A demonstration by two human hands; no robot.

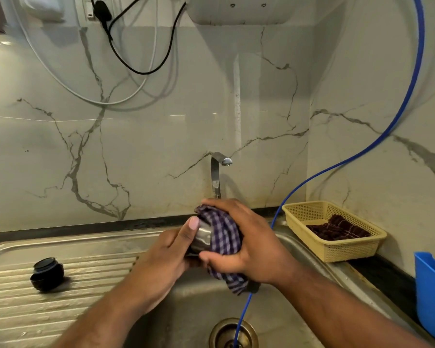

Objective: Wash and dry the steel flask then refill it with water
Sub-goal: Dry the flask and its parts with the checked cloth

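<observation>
Above the sink bowl (191, 305) I hold the steel flask (202, 237) on its side; only a short shiny stretch of it shows. My left hand (166, 257) grips its near end, thumb up along the metal. My right hand (246, 243) wraps a purple checked cloth (224, 237) around the rest of the flask and grips it through the cloth. A corner of the cloth hangs down below my right palm. The flask's black lid (47, 273) lies by itself on the ribbed drainboard (35, 310) to the left.
A steel tap (217, 169) stands at the wall behind my hands, with no water running. A thin blue hose (337, 167) curves down the right wall into the drain (232, 334). A yellow basket (337, 249) with a dark cloth and a blue tub (430, 295) sit on the right.
</observation>
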